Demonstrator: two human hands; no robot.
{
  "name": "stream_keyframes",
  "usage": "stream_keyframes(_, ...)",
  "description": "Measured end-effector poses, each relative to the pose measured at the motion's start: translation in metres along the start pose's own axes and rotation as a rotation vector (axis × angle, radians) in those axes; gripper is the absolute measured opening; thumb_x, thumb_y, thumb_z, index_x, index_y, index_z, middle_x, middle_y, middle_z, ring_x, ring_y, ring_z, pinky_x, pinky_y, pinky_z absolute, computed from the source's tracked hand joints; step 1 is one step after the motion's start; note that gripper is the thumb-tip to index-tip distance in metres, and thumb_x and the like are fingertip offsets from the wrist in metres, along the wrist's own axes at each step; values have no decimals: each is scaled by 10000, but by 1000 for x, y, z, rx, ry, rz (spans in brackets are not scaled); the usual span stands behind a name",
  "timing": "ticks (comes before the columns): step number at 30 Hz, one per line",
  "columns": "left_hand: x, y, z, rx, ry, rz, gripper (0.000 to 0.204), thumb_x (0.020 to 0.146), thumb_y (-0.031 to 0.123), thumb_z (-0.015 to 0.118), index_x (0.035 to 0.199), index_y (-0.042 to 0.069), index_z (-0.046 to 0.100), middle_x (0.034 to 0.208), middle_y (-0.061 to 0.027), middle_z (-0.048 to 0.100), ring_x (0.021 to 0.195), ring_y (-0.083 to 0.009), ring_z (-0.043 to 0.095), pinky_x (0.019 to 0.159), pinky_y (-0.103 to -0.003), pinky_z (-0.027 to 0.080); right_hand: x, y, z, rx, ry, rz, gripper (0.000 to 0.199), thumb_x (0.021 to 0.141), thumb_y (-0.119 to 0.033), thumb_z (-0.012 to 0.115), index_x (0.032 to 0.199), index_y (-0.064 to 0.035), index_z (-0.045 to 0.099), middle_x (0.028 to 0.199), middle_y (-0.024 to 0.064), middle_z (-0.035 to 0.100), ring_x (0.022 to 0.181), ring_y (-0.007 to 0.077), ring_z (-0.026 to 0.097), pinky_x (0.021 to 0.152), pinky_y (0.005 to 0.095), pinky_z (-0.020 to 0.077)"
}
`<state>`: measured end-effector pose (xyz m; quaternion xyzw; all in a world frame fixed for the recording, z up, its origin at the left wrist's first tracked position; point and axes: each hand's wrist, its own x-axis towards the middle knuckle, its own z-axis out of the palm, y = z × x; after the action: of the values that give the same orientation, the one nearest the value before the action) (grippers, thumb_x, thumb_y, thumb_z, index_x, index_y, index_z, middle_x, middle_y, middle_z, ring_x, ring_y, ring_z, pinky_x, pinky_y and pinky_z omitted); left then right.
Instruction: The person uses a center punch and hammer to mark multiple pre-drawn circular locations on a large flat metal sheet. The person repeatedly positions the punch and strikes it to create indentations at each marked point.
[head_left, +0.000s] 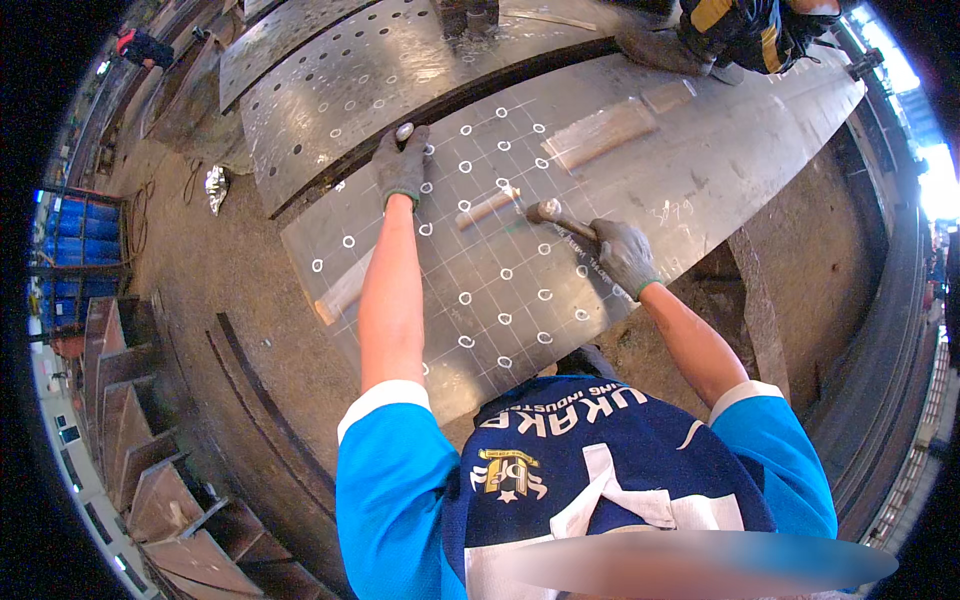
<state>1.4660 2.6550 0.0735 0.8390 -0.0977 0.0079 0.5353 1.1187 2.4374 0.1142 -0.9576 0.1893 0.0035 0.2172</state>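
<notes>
A large grey steel plate (pixel 690 165) lies before me, marked with a chalk grid and several white circles. Near its far left edge, my gloved left hand (pixel 402 168) is closed around a short metal punch (pixel 404 131). Only the punch's shiny rounded end shows between thumb and fingers; its tip is hidden. My gloved right hand (pixel 625 258) grips the handle of a hammer (pixel 548 210) over the middle right of the plate. The hammer's head points left, apart from the punch.
Beyond a dark gap lies another steel plate (pixel 330 85) with rows of round holes. A person's boot (pixel 665 52) rests at the far right of my plate. Blue drums (pixel 85 235) stand at left; angled steel pieces (pixel 130 430) are lower left. Crumpled foil (pixel 215 188) lies on the floor.
</notes>
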Motion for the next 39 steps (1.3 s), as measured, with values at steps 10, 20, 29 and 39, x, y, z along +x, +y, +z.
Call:
stream_keyframes(10,2,-5,1,-54,-45,-70,481,878,410,822,1115,-2,753,1011,-140,790,903,-225,730,863,-391,548,3,17,14,11,2,-28,468,898,-441,454,1043,-56,676,939,282,675,940,505,645,803,585,482)
stream_keyframes(20,7,-15,4,-72,-44,-62,494,879,414,819,1143,2,751,1041,-155,788,937,-261,740,891,-399,551,3,8,4,-22,-77,18,327,855,-236,489,1059,-49,665,960,288,671,966,506,637,833,591,483)
stream_keyframes(29,-1,5,-4,195,35,79,563,863,463,821,1201,21,733,1057,-173,776,947,-278,742,880,-410,552,11,18,2,53,-154,-43,283,920,-259,600,1095,-71,720,1026,250,714,979,470,671,825,553,506)
stream_keyframes(39,-14,30,-10,171,-85,72,572,889,536,749,1203,59,708,1098,-207,751,1046,-406,707,934,-477,527,124,-75,-12,156,36,-379,223,983,-237,650,1059,-37,711,898,245,714,862,470,683,718,543,513)
